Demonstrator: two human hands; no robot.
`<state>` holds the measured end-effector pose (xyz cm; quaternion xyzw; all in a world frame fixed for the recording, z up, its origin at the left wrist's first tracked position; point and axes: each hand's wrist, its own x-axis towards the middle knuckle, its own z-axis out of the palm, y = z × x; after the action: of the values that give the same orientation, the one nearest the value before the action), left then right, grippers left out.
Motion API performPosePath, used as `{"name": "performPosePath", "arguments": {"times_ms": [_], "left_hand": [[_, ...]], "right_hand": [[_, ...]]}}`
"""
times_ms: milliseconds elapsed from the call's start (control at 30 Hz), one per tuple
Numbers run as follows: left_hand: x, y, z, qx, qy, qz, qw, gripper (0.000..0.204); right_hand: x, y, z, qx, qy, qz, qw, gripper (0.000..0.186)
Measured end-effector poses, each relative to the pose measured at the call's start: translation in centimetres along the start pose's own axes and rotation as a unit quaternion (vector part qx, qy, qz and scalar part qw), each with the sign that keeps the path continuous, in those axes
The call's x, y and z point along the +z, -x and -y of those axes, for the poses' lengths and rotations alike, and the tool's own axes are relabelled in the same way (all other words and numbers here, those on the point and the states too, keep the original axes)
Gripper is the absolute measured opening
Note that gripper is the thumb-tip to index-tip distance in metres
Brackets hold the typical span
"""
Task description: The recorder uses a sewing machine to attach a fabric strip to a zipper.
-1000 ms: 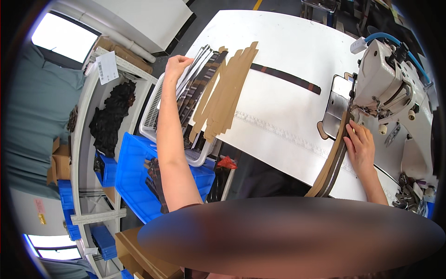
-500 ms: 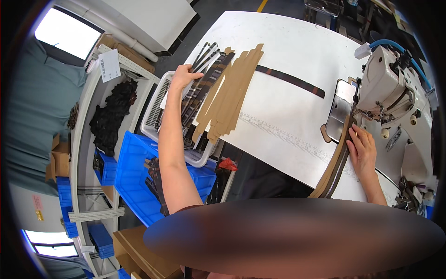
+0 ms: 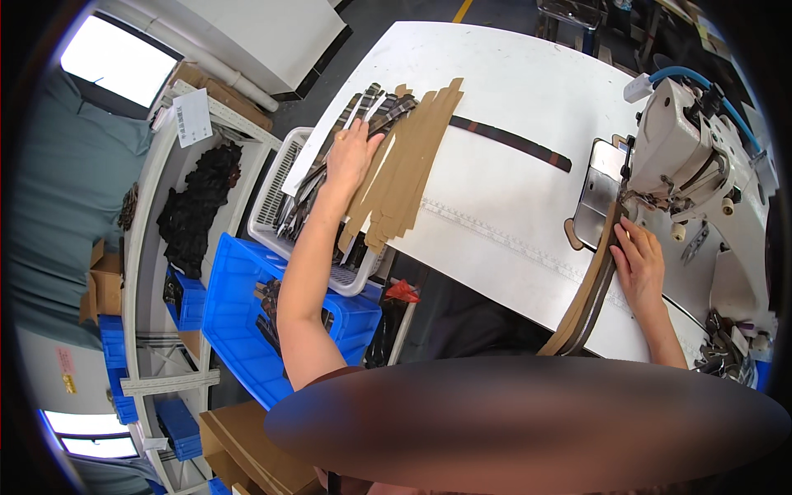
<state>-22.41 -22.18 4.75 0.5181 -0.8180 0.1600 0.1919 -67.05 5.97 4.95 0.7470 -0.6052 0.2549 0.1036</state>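
Observation:
My left hand (image 3: 350,158) lies over a heap of dark plaid fabric strips (image 3: 369,106), fingers stretched and thumb apart. Beside that heap, a fan of brown strips (image 3: 412,165) covers the table's left edge. My right hand (image 3: 641,262) rests next to the white sewing machine (image 3: 681,153), its extended fingertips touching the edge of long brown and dark strips (image 3: 587,301). These strips run from the machine's needle area down toward me and pass out of sight at the bottom. A single dark plaid strip (image 3: 516,144) lies apart on the table.
The white table (image 3: 511,70) carries printed ruler markings. A phone-like dark reflective slab (image 3: 601,194) lies by the machine. Left of the table stand a white basket (image 3: 268,202) with strips, a blue bin (image 3: 235,322), a cardboard box (image 3: 247,454) and a shelf (image 3: 148,272).
My left hand has moved right and slightly nearer, from the basket side onto the plaid strips, whose far ends have shifted. My right hand stays on the strips by the machine.

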Motion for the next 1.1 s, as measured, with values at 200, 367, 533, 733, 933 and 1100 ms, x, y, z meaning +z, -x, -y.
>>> {"name": "performPosePath", "arguments": {"times_ms": [200, 367, 533, 733, 933, 1100], "left_hand": [[0.2, -0.6, 1.0, -0.016, 0.123, -0.048, 0.991, 0.032], [0.9, -2.5, 2.7, -0.183, 0.351, 0.028, 0.918, 0.019], [0.5, -3.9, 1.8, -0.207, 0.39, 0.05, 0.896, 0.022], [0.9, -6.8, 1.1, -0.131, 0.395, 0.121, 0.901, 0.025], [1.2, -7.2, 0.7, -0.16, 0.346, 0.164, 0.91, 0.016], [-0.2, -7.2, -0.3, -0.3, 0.475, 0.145, 0.815, 0.013]], "right_hand": [[-0.2, -0.1, 0.1, -0.001, -0.002, -0.003, 1.0, 0.034], [0.0, -0.2, 0.2, 0.002, -0.004, -0.002, 1.0, 0.033], [0.1, 0.0, 0.1, 0.007, -0.001, -0.005, 1.0, 0.033], [0.1, -0.1, 0.0, -0.001, -0.002, -0.01, 1.0, 0.033], [0.2, 0.0, 0.0, -0.005, 0.0, -0.011, 1.0, 0.034], [0.2, 0.1, -0.2, -0.009, 0.002, -0.011, 1.0, 0.034]]}}
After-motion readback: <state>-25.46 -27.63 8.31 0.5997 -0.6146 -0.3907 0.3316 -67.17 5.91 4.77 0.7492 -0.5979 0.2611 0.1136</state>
